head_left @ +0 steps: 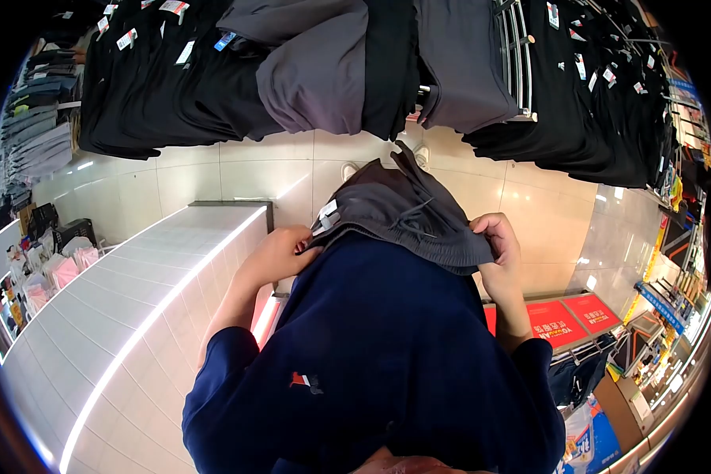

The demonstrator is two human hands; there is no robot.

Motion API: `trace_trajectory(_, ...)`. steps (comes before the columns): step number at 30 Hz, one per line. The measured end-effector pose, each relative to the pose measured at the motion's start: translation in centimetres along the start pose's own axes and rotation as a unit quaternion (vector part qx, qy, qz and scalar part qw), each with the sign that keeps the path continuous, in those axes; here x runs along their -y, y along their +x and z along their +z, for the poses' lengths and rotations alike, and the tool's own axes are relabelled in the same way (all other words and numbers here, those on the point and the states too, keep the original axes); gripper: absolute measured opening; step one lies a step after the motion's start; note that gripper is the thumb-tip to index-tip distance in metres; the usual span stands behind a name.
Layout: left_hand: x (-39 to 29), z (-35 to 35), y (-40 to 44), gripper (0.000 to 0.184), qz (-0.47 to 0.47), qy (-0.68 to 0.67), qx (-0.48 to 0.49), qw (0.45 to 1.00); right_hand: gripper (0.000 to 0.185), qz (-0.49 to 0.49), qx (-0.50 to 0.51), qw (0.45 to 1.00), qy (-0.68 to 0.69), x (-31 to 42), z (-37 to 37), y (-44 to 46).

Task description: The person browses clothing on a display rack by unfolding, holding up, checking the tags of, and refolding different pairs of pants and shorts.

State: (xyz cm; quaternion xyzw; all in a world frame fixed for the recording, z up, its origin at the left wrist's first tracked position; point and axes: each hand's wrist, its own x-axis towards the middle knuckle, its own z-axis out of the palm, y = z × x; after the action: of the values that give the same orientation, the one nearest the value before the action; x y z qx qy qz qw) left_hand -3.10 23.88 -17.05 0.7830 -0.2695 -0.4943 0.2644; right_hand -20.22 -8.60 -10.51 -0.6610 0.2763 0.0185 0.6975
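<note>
Dark grey trousers with a gathered elastic waistband and a drawstring hang in front of my navy shirt. My left hand is closed on one end of the waistband, beside a white tag. The other end of the waistband is pinched between the thumb and fingers of my right hand. Between the hands the waistband lies stretched across my waist, and the legs of the trousers fall away toward the floor.
Racks of black trousers and grey trousers stand ahead, with a metal rail between them. A white slatted counter is at the left. Red signs lie at the right. Pale tiled floor shows between.
</note>
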Motion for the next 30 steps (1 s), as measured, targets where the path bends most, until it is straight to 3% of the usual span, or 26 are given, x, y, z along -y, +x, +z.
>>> trace_trajectory(1, -0.1, -0.1, 0.2, 0.022, -0.04, -0.018, 0.032, 0.999, 0.027, -0.001, 0.009, 1.0, -0.008, 0.2, 0.1, 0.0)
trace_trajectory(5, -0.4, 0.2, 0.6, 0.016, -0.03, -0.038, 0.007, 0.999, 0.027, 0.011, 0.041, 0.998, -0.046, 0.9, -0.1, 0.0)
trace_trajectory(7, 0.8, 1.4, 0.7, 0.018, 0.046, -0.044, -0.092, 0.994, 0.026, 0.012, 0.031, 0.999, -0.039, 0.9, 0.0, 0.0)
trace_trajectory(8, 1.3, 1.5, 0.6, 0.018, 0.046, -0.046, -0.091, 0.994, 0.026, 0.013, 0.031, 0.999, -0.04, 1.0, 0.1, 0.0)
trace_trajectory(11, 1.8, 0.9, 0.4, 0.025, -0.023, -0.028, -0.087, 0.996, 0.031, -0.027, 0.003, 0.996, -0.083, 1.5, 0.3, 0.4)
trace_trajectory(13, 1.8, -0.6, 0.0, 0.029, -0.092, -0.078, -0.105, 0.987, 0.037, -0.142, -0.016, 0.905, -0.4, 2.7, -0.3, 0.7)
trace_trajectory(15, 1.0, -1.4, -0.8, 0.031, -0.1, -0.131, -0.13, 0.978, 0.04, -0.132, -0.031, 0.889, -0.436, 3.0, -0.7, 0.6)
trace_trajectory(18, 0.5, -1.7, -2.4, 0.034, -0.072, 0.005, -0.195, 0.978, 0.038, -0.096, -0.012, 0.865, -0.492, 3.0, -1.4, 0.1)
trace_trajectory(22, -1.0, -2.8, -4.6, 0.035, -0.074, 0.018, -0.243, 0.967, 0.038, -0.065, -0.039, 0.876, -0.477, 3.4, -1.1, -0.8)
trace_trajectory(27, -1.5, -3.0, -5.7, 0.032, -0.125, 0.017, -0.249, 0.96, 0.04, -0.015, -0.017, 0.958, -0.286, 2.3, -0.7, -0.8)
trace_trajectory(30, -1.7, -2.9, -6.0, 0.028, -0.136, -0.001, -0.248, 0.959, 0.042, -0.059, -0.025, 0.957, -0.282, 2.5, -0.6, -0.2)
